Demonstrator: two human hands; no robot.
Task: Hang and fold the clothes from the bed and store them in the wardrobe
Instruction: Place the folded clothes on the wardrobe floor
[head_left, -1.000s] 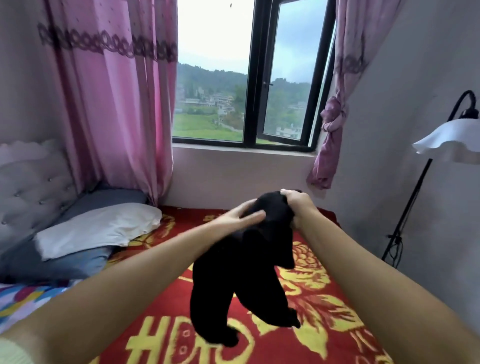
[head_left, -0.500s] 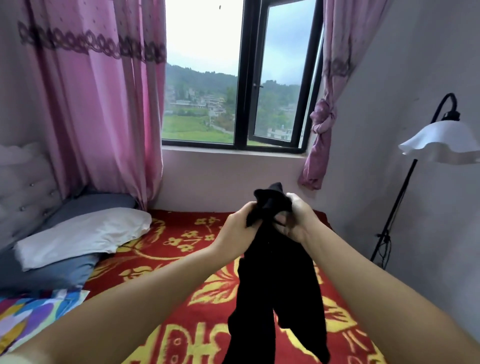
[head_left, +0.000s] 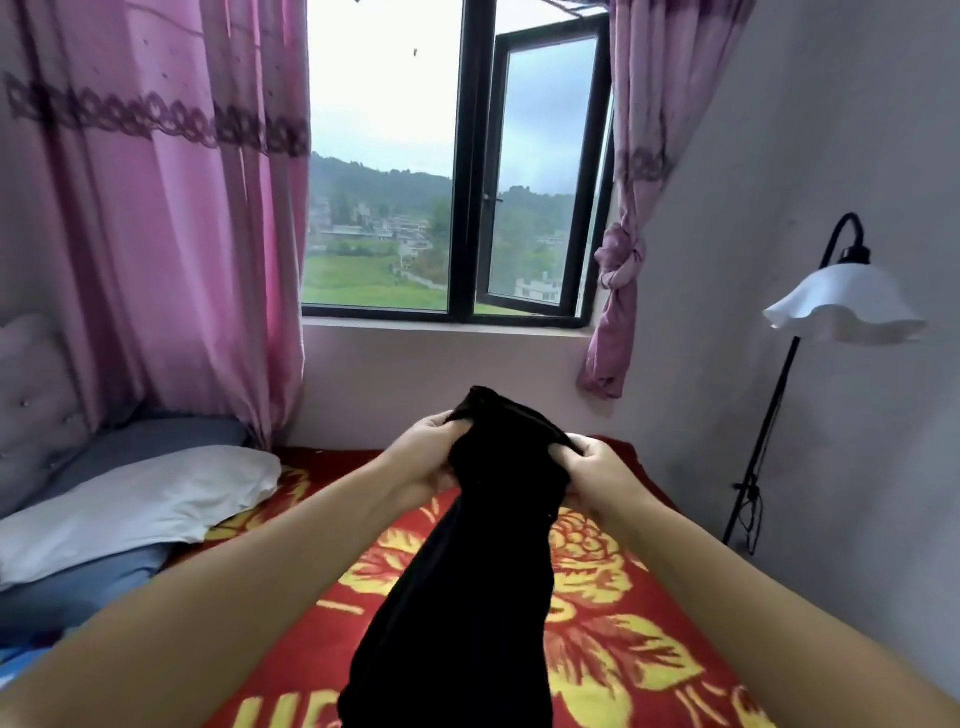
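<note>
Head view showed both arms stretched out over the bed with its red and yellow flowered blanket (head_left: 613, 623). The left hand (head_left: 423, 457) and the right hand (head_left: 597, 470) each gripped the bunched top edge of a black soft fabric garment (head_left: 467, 597), fingers curled into the cloth. It hung down above the blanket. A white pillow (head_left: 130, 509) lay at the left, a white-shaded floor lamp (head_left: 841, 306) stood right.
</note>
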